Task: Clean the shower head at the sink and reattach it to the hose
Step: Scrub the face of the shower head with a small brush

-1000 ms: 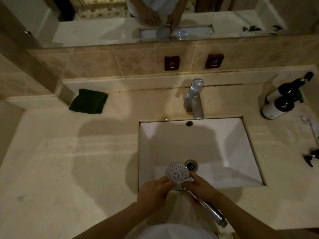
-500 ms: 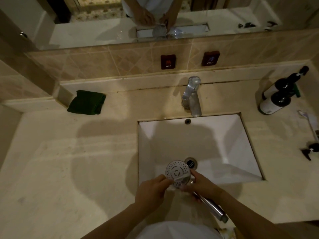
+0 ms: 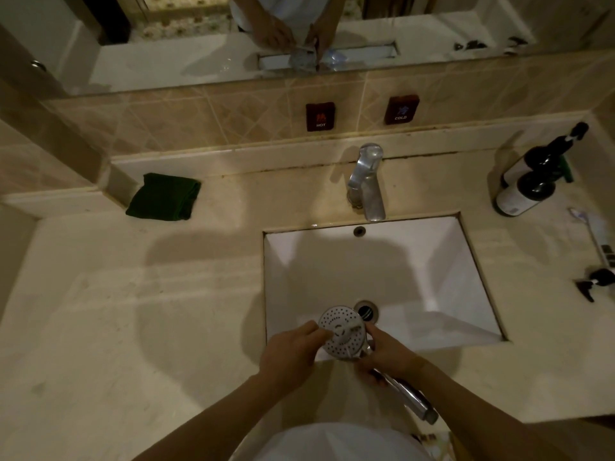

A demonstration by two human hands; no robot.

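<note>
The shower head (image 3: 344,342) is a round white perforated disc on a chrome handle (image 3: 411,400). It hovers over the near edge of the white sink (image 3: 366,261), face up, beside the drain (image 3: 366,309). My right hand (image 3: 387,356) is wrapped around the neck and upper handle. My left hand (image 3: 289,354) pinches a small white piece, perhaps a brush head (image 3: 347,327), against the middle of the disc. No hose is in view.
A chrome faucet (image 3: 367,184) stands behind the basin, under HOT and COLD wall signs. A folded green cloth (image 3: 164,196) lies at the back left of the counter. Two dark bottles (image 3: 529,188) and a toothbrush (image 3: 589,234) sit at the right. A mirror runs above.
The small white piece under my left fingers has shifted across the disc's face. The shower head has moved slightly, and both hands have kept their grip.
</note>
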